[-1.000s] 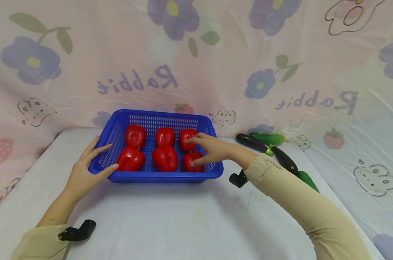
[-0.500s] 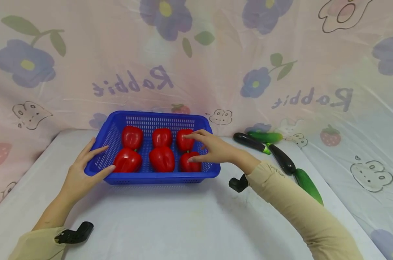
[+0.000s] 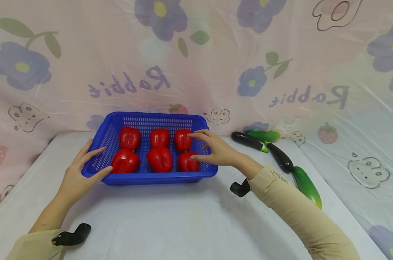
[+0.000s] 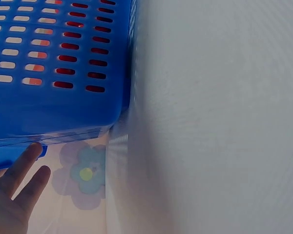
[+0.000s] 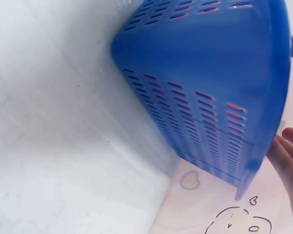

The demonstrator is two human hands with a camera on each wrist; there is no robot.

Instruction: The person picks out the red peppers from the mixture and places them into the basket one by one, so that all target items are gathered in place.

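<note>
In the head view a blue perforated plastic basket holds several red bell peppers in two rows. My left hand is at its left end, fingers spread along the rim, thumb pointing over the front left corner. The left wrist view has that hand beside the basket's slotted wall. Over the right end reaches my right hand, its fingertips by the back right pepper and thumb overlapping the front right pepper. Loosely bent fingers show beside the rim in the right wrist view.
Two eggplants lie right of the basket on the white tabletop. Near them are a green cucumber-like vegetable at the back and another beside the right sleeve. A printed curtain hangs behind.
The head view has shifted slightly, carrying the scene left. My right hand has drawn a little rightward relative to the peppers, and more of the nearer green vegetable shows. The left hand keeps its place.
</note>
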